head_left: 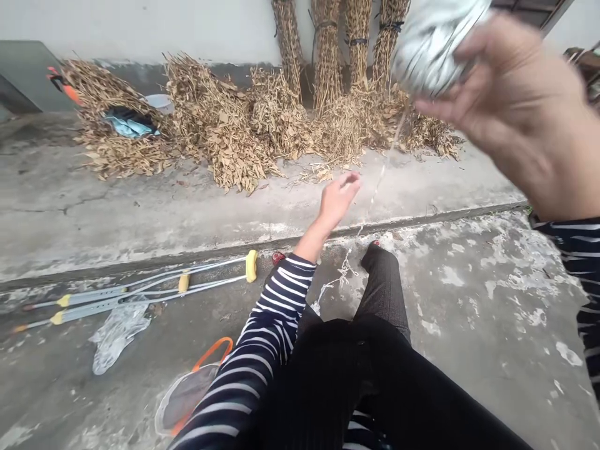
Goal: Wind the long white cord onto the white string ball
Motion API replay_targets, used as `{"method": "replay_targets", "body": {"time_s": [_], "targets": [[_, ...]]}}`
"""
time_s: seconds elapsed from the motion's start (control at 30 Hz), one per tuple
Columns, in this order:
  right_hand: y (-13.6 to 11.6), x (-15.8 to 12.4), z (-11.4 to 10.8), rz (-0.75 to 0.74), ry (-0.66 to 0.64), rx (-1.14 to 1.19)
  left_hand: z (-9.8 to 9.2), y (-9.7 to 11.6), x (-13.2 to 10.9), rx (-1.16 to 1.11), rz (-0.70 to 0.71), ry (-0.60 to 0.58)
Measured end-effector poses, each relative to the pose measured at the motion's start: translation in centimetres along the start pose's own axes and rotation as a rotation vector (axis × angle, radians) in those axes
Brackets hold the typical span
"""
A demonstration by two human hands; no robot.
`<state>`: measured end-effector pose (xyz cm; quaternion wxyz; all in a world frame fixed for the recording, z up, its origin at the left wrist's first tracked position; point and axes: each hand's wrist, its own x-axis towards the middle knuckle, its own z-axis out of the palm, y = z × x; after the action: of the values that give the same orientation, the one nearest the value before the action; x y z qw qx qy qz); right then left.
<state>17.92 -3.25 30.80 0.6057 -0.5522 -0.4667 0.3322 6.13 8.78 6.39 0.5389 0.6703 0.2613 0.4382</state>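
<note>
Probably light and soft, the silvery ball (434, 47) suits a side hold: right hand (520, 106) clasps it; left hand (336, 199), half-curled, looks empty.

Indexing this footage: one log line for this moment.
right hand: raised, gripping pale bundle | left hand: nothing visibly held | pale strand: below bundle, trailing to ground | dried stalks: along wall

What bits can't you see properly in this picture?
In the head view:
Silvery ball: top cut off by the upper edge, part behind the right hand, blurred.
Left hand: too small and blurred to tell whether it pinches anything.
Orange-handled container: right side hidden by the striped sleeve.
</note>
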Motion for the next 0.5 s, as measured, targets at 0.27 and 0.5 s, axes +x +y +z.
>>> {"method": "replay_targets", "body": {"time_s": [0.27, 0.5], "targets": [[7.6, 1.4, 0.0, 0.161, -0.169, 0.136, 1.2, 6.0, 1.0, -0.181, 0.137, -0.113], [15.2, 1.0, -3.0, 0.01, 0.0, 0.192, 0.5, 0.6, -3.4, -0.125, -0.08, -0.145]]}}
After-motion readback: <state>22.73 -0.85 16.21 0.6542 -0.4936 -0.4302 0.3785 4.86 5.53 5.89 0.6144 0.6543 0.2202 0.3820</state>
